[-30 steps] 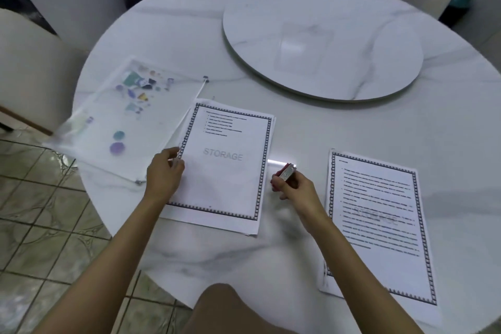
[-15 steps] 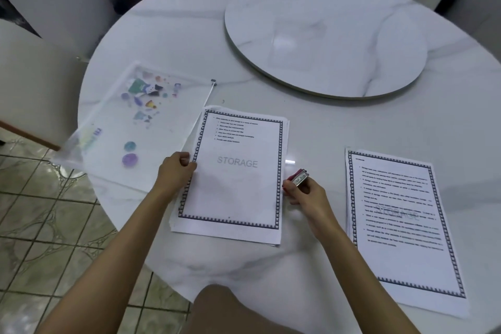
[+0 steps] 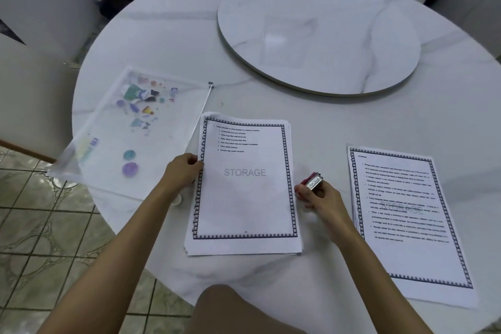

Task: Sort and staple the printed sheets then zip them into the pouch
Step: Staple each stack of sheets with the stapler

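A stack of printed sheets (image 3: pixel 244 198) with a patterned border and the watermark STORAGE lies on the table in front of me. My left hand (image 3: pixel 183 171) grips the stack's left edge with curled fingers. My right hand (image 3: pixel 318 195) holds a small red and silver stapler (image 3: pixel 314 180) against the stack's right edge. A second stack of bordered sheets (image 3: pixel 406 225) full of text lies to the right. The clear zip pouch (image 3: pixel 130 130) with colourful printed figures lies to the left, its zipper edge beside the middle stack.
The round white marble table (image 3: pixel 325 122) carries a raised turntable disc (image 3: pixel 320 35) at the back. Pale chairs (image 3: pixel 32 89) stand at the left and behind. Tiled floor (image 3: pixel 40 252) shows at lower left, and my knee (image 3: pixel 230 309) at the bottom.
The middle stack has been turned and squared up, its edges now straight towards me. Both hands stayed at its sides, the right one still holding the stapler.
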Demonstrator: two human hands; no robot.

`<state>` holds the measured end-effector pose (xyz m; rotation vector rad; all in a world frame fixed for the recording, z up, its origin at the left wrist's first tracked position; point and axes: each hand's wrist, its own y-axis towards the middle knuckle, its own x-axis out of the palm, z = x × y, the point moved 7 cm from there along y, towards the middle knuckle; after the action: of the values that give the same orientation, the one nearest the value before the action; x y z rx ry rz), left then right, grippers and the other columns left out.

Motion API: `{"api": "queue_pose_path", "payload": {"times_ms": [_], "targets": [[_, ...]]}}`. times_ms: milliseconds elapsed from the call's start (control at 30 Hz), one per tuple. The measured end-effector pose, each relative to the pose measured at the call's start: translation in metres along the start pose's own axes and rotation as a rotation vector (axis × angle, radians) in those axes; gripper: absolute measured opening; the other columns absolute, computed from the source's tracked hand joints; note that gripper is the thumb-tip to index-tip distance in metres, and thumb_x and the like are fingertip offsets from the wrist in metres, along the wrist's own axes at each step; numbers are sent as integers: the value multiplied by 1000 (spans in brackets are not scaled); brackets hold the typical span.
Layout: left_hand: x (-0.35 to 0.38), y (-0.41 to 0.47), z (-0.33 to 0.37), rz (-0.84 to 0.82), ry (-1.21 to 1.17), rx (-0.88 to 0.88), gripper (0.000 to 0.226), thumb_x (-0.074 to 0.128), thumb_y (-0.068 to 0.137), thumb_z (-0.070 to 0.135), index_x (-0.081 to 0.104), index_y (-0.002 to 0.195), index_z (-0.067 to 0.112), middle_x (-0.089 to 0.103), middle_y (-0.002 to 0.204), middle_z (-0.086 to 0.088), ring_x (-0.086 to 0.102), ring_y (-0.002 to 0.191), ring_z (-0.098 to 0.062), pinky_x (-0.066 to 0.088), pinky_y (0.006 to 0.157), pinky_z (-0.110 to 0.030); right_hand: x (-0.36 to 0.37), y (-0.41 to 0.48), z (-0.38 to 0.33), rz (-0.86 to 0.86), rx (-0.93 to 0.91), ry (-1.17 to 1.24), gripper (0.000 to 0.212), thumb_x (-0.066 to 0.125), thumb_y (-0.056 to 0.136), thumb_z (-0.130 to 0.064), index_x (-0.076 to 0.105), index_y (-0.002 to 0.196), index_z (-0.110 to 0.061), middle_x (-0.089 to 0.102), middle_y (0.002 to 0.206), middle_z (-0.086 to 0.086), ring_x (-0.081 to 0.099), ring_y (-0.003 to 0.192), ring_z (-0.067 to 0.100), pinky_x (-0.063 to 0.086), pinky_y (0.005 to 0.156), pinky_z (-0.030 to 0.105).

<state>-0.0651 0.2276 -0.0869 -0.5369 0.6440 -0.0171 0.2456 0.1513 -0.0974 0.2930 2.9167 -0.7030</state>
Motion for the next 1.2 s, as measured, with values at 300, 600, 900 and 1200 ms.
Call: {"api": "queue_pose_path", "payload": {"times_ms": [300,600,900,1200], "targets": [[10,5,18,-207,-201,39,20,46,96,24,57,104,10,65,97,-8,62,81,-21,52,71,-28,-2,2,-3,5,-17,-47,18,68,84,-22,62,97,-11,68,90,4,65,87,18,48,67,23],[1,20,40,-141,-195,151,20,44,96,28,58,97,14,64,85,-5,61,70,-22,50,60,-31,-6,9,-3,13,-29,-114,19,69,82,-24,63,98,-14,70,95,3,65,92,17,52,76,31],[5,33,51,-68,-168,208,24,45,96,28,59,101,8,65,103,-8,62,92,-25,50,84,-37,-9,16,-5,20,-40,-130,22,69,83,-24,63,101,-13,70,100,4,65,96,18,52,78,32],[20,27,61,-19,-181,302,22,46,93,18,54,111,7,62,105,-1,59,91,-16,48,71,-24,-12,16,-17,11,-59,-48,24,68,82,-26,62,101,-13,71,100,4,66,94,16,49,83,32]]}}
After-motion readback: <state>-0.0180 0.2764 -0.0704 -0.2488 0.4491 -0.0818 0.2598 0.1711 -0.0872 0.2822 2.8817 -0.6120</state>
